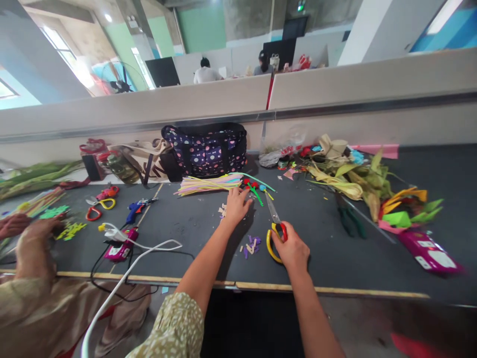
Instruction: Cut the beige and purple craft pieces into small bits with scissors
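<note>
My right hand grips the yellow and red handles of a pair of scissors, whose blades lie on the dark table and point away from me. My left hand reaches forward with its fingers curled down onto the table, touching a small craft piece with red pompoms and green stems. Just beyond it lies a bundle of pastel pipe cleaners. Small purple and beige cut scraps lie between my hands.
A polka-dot bag stands at the back. Another person's hands work at the left near scissors, a blue glue gun and a pink glue gun with a white cord. Dried leaves and coloured paper are piled at the right.
</note>
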`<state>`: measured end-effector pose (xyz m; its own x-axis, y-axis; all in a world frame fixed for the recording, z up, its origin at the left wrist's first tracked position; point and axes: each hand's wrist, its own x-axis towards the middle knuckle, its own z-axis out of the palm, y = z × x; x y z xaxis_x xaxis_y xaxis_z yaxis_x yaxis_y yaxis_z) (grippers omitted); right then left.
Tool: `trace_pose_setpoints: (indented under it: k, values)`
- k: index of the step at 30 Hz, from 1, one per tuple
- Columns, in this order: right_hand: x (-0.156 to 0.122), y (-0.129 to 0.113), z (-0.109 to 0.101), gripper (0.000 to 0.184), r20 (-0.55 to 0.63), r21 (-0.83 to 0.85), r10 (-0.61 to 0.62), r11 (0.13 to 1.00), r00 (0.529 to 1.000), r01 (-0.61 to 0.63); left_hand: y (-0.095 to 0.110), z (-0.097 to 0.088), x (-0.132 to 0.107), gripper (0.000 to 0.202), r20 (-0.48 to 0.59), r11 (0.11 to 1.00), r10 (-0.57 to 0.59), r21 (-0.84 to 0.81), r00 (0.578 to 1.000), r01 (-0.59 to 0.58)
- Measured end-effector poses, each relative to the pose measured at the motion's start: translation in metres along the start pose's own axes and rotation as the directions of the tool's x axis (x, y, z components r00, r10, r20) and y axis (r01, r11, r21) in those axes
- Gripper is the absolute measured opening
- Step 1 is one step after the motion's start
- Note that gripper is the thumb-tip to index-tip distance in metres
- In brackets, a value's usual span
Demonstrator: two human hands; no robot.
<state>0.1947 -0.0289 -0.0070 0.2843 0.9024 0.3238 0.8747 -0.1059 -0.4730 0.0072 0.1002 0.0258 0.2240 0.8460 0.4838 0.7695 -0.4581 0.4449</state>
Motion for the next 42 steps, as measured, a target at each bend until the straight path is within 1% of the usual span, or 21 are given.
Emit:
trace_pose_setpoints:
  k: [3,4,6,7,9,10,12,15,18,20,24,27,30,32,33,35,37,39,42]
  values:
    - [0.001,0.003,0.0,0.05,-0.023,0.072,0.004,0.997,1.0,-0.002,0.001,-0.005,-0.014,0.012,0.038,1.0,-0.004,-0.011,0.999,0.005]
    - [0.001,0.004,0.001,0.051,-0.034,0.1,-0.004,0.995,0.999,0.007,0.003,-0.007,-0.019,0.012,0.059,1.0,-0.018,-0.005,0.998,0.018]
    - [0.001,0.007,0.003,0.053,-0.049,0.152,-0.02,0.988,0.999,0.027,0.008,-0.012,-0.031,0.018,0.099,0.999,-0.038,-0.004,0.994,0.039]
    - [0.001,0.008,0.004,0.054,-0.054,0.17,-0.025,0.985,0.998,0.034,0.011,-0.015,-0.036,0.018,0.127,0.999,-0.027,-0.025,0.992,0.031]
    - [0.001,0.009,0.006,0.053,-0.057,0.184,-0.024,0.982,0.998,0.035,0.016,-0.022,-0.047,0.008,0.183,0.991,0.054,-0.132,0.982,-0.03]
    - [0.001,0.009,0.007,0.052,-0.057,0.184,-0.02,0.983,0.998,0.031,0.018,-0.025,-0.052,0.011,0.189,0.984,0.071,-0.175,0.979,-0.037]
    - [0.0,0.007,0.007,0.051,-0.059,0.176,-0.006,0.984,0.998,0.017,0.023,-0.03,-0.062,0.008,0.219,0.976,0.075,-0.214,0.973,-0.027]
    - [0.0,0.005,0.005,0.049,-0.059,0.172,0.006,0.985,0.998,0.005,0.029,-0.035,-0.074,0.021,0.285,0.973,0.109,-0.227,0.952,-0.043]
    - [0.001,0.004,0.005,0.049,-0.04,0.167,0.002,0.986,0.999,0.004,0.035,-0.034,-0.082,0.031,0.353,0.983,0.129,-0.17,0.927,-0.072]
    - [0.001,0.005,0.006,0.05,-0.032,0.161,0.003,0.987,0.999,0.003,0.038,-0.032,-0.085,0.034,0.384,0.99,0.125,-0.114,0.915,-0.087]
    - [0.002,0.008,0.01,0.051,-0.033,0.168,-0.008,0.986,0.999,0.013,0.039,-0.024,-0.085,0.027,0.426,0.993,0.112,-0.066,0.898,-0.093]
    - [0.002,0.009,0.012,0.052,-0.048,0.164,-0.017,0.986,0.999,0.025,0.035,-0.02,-0.084,0.02,0.426,0.992,0.112,-0.102,0.898,-0.076]
    - [0.002,0.01,0.013,0.055,-0.082,0.172,-0.017,0.985,0.996,0.031,0.031,-0.018,-0.084,0.016,0.394,0.974,0.101,-0.226,0.914,-0.01]
    - [0.001,0.009,0.013,0.057,-0.101,0.2,-0.036,0.978,0.994,0.055,0.028,-0.017,-0.084,0.017,0.364,0.929,0.064,-0.363,0.929,0.077]
    - [0.001,0.009,0.013,0.057,-0.108,0.222,-0.049,0.972,0.993,0.072,0.027,-0.017,-0.084,0.018,0.356,0.888,0.029,-0.439,0.934,0.139]
    - [0.001,0.007,0.011,0.056,-0.113,0.274,-0.074,0.956,0.991,0.102,0.024,-0.018,-0.083,0.022,0.358,0.761,-0.065,-0.586,0.931,0.279]
    - [0.0,0.006,0.009,0.055,-0.108,0.339,-0.081,0.934,0.991,0.113,0.021,-0.019,-0.081,0.026,0.357,0.596,-0.166,-0.706,0.919,0.382]
    - [-0.002,0.004,0.007,0.053,-0.093,0.399,-0.082,0.91,0.992,0.113,0.018,-0.02,-0.079,0.027,0.341,0.445,-0.248,-0.791,0.907,0.419]
    - [-0.003,0.003,0.005,0.05,-0.087,0.439,-0.101,0.889,0.991,0.129,0.016,-0.021,-0.077,0.027,0.335,0.288,-0.326,-0.856,0.884,0.43]
